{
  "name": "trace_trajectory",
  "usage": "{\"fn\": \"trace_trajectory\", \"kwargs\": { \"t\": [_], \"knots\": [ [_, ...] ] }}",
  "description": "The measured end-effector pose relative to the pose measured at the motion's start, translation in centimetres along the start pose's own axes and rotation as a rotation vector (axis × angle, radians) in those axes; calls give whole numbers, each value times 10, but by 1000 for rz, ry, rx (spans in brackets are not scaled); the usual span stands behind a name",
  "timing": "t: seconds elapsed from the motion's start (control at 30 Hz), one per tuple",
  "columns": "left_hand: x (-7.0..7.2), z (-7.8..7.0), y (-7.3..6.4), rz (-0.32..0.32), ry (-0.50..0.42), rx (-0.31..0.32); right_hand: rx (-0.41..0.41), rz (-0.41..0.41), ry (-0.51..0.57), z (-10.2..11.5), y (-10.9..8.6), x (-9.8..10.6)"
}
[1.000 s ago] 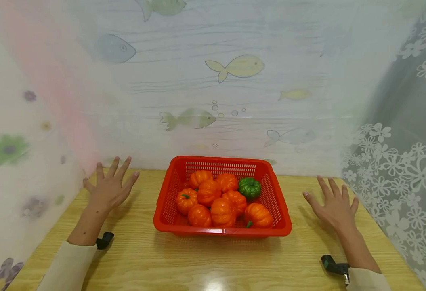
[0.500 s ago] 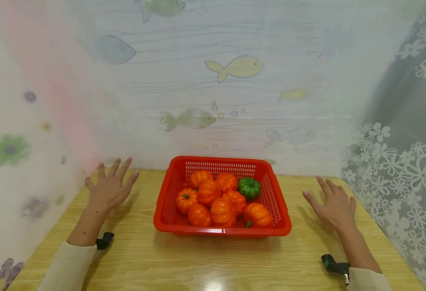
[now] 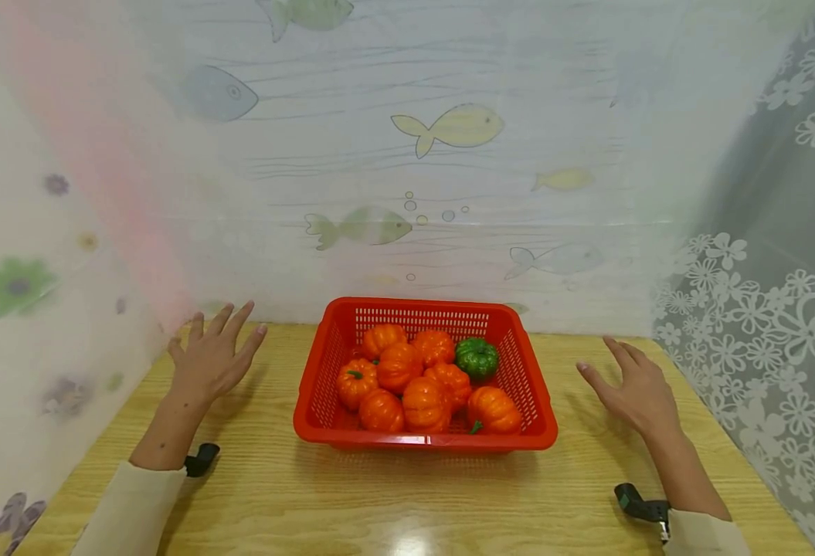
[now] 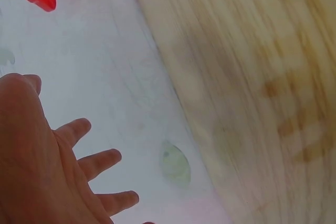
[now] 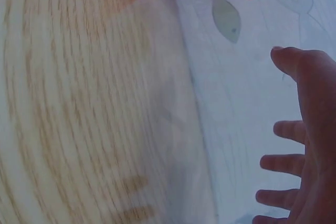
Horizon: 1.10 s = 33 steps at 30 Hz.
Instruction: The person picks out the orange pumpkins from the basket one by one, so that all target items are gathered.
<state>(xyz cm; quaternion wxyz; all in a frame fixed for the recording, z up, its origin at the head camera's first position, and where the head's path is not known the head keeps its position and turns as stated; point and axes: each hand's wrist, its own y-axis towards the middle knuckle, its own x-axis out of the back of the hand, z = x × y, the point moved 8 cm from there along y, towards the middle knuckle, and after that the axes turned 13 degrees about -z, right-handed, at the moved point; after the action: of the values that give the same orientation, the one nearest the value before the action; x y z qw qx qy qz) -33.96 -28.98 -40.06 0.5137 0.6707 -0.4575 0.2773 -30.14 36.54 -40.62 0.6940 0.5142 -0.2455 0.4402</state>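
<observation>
A red plastic basket (image 3: 426,442) stands at the middle of the wooden table. In it lie several small orange pumpkins (image 3: 426,405) and one green pumpkin (image 3: 477,359) at the back right. My left hand (image 3: 207,363) hovers over the table left of the basket, fingers spread and holding nothing. On the other side, my right hand (image 3: 638,395) is likewise apart from the basket, with its fingers extended. Both wrist views show the hands' spread fingers and only a corner of the basket.
Around the basket lies the wood-grain table (image 3: 351,510). A pale curtain (image 3: 407,170) with printed fish hangs right behind it. Flowered sheets close in the left and right sides. A small black camera (image 3: 202,460) sits on the left wrist, another black camera (image 3: 640,506) on the right.
Both hands have turned slightly, and the right hand's fingers look closer together than before. The basket and pumpkins have stayed in place.
</observation>
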Motion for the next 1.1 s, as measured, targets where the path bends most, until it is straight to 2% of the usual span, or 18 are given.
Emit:
{"fn": "trace_trajectory", "kwargs": {
  "t": [0.47, 0.87, 1.1],
  "knots": [
    [5, -10, 1, -49, -51, -28, -53, 105, 32, 7, 2, -2],
    [5, -20, 1, -27, -145, -12, -32, 73, 86, 29, 2, 10],
    [7, -30, 1, -11, -217, -15, 11, 40, 120, 44, 3, 19]
  ]
}}
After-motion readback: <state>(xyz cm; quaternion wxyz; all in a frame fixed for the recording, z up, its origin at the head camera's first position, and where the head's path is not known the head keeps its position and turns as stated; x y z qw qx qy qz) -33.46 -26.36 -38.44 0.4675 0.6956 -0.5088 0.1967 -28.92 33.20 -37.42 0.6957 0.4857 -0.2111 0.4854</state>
